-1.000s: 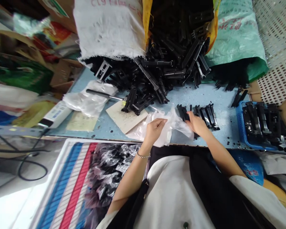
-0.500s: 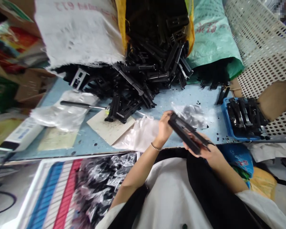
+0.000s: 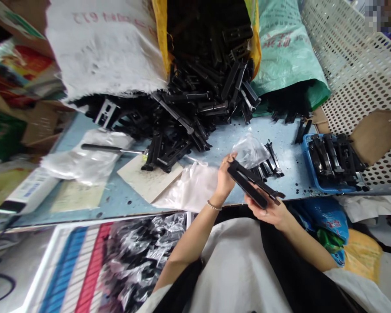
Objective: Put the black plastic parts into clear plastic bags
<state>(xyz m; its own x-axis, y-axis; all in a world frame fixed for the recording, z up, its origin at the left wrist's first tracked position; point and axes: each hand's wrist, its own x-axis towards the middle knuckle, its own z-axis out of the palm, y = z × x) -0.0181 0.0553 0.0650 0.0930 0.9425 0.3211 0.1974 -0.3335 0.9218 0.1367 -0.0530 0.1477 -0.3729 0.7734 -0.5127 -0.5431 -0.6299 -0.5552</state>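
Note:
My right hand (image 3: 267, 211) is closed around the lower end of a small stack of long black plastic parts (image 3: 252, 187), held slanted above the table's front edge. My left hand (image 3: 226, 174) pinches the upper end of the same stack and a clear plastic bag (image 3: 249, 150) that rises behind it. Several more black parts (image 3: 269, 164) lie in a row on the blue table (image 3: 221, 139) just beyond my hands. A flat pile of clear bags (image 3: 190, 187) lies left of my left wrist.
A big heap of black parts (image 3: 195, 104) spills from an open sack (image 3: 107, 48) at the back. A blue basket (image 3: 332, 167) of parts stands right, before a perforated white crate (image 3: 355, 69). A green sack (image 3: 289, 48), a dark rod (image 3: 112, 149), and a striped floor bag (image 3: 124, 256) holding bagged parts.
My right hand lifted a stack of black parts off the table toward me. My left hand moved from the flat bags to the stack's top end with a clear bag.

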